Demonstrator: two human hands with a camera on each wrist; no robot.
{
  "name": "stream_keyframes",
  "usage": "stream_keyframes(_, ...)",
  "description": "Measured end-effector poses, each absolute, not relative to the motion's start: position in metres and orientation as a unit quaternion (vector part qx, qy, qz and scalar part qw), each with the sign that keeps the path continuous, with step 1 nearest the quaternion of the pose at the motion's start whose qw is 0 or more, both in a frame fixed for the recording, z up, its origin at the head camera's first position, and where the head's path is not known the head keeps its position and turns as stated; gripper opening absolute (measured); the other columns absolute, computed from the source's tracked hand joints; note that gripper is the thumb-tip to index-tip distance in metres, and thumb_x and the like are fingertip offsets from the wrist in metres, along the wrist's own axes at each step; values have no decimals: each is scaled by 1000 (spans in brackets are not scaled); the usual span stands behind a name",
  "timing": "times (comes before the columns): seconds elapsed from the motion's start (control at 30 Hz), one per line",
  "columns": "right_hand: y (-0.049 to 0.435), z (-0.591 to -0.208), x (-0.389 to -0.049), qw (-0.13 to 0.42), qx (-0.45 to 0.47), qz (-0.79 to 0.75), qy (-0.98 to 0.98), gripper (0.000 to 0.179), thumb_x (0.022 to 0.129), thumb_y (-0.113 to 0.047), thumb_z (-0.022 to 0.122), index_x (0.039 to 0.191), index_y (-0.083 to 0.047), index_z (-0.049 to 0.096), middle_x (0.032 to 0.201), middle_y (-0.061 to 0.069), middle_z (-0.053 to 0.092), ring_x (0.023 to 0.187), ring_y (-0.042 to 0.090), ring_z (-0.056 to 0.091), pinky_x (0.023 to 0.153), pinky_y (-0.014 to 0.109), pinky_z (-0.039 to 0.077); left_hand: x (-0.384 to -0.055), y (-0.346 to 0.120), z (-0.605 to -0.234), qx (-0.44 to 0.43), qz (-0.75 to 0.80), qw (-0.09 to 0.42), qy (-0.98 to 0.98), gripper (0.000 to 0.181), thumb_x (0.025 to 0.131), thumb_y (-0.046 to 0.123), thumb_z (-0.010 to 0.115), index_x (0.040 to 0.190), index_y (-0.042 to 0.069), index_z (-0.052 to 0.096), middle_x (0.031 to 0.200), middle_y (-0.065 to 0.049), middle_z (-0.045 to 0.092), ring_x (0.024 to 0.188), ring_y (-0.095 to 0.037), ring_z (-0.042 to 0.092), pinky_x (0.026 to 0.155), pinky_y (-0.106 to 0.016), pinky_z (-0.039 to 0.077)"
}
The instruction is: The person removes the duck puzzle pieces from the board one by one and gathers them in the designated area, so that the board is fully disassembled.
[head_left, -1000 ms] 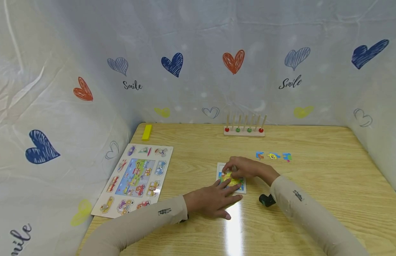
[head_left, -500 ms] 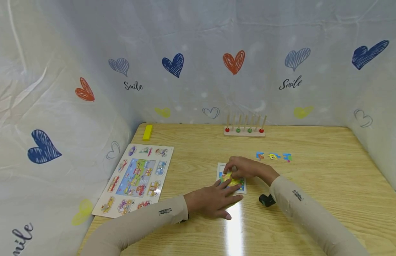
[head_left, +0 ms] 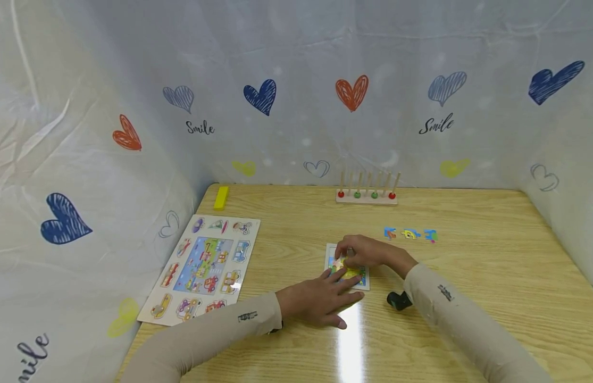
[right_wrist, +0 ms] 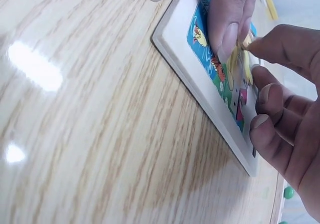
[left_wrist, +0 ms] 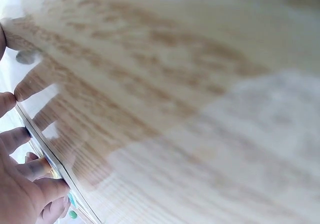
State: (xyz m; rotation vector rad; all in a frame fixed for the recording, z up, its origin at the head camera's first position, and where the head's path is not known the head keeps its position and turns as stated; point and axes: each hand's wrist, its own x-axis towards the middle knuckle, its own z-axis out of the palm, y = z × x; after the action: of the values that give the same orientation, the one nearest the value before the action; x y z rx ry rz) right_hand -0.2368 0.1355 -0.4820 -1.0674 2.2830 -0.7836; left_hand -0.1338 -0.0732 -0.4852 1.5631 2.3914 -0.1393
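A small jigsaw puzzle in a white-bordered tray lies on the wooden table, its picture partly covered by both hands. My left hand spreads straight fingers over the near left part of the tray, the fingertips resting on it. Over the far right side, my right hand reaches in with bent fingers. The right wrist view shows it pinching a yellow puzzle piece within the picture area, close to the left fingertips. How far that piece sits in its place is hidden by the fingers.
Three loose puzzle pieces lie behind the right hand. A large vehicle peg puzzle is at the left, with a yellow block beyond it. A peg stand with coloured beads stands at the back, before a printed curtain.
Both hands stay at the tray. The right fingers shift very slightly over the picture; the loose pieces and the other things keep their places.
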Motion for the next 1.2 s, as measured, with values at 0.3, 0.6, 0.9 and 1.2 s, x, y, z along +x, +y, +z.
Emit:
stream_keyframes(0.3,129,-481,-237,251,-392,-307,830,6,100,-20,64,99,-17,68,96,-6,62,85,13,55,75,30,49,-134,-73,-486,544,-63,131,827,73,103,63,28,162,22,19,170,-10,6,155,-41,9,119,-54,30)
stream_keyframes(0.6,126,-482,-240,264,-398,-323,817,6,98,-19,68,96,-13,67,87,-4,64,77,10,56,68,26,50,-134,-73,-486,543,-61,130,827,73,103,63,28,162,22,19,170,-10,5,154,-42,12,119,-54,30)
stream_keyframes(0.9,126,-483,-240,284,-395,-338,806,24,100,-19,65,121,-9,65,92,-1,68,76,11,62,71,28,53,-134,-73,-486,542,-70,128,828,74,102,64,28,163,23,17,170,-9,6,154,-41,10,119,-54,30)
stream_keyframes(1.2,125,-482,-239,280,-398,-336,806,12,100,-18,64,108,-11,69,91,0,66,81,13,59,74,28,52,-134,-72,-487,538,-77,132,829,75,101,66,26,163,24,16,171,-8,3,155,-41,8,120,-54,29)
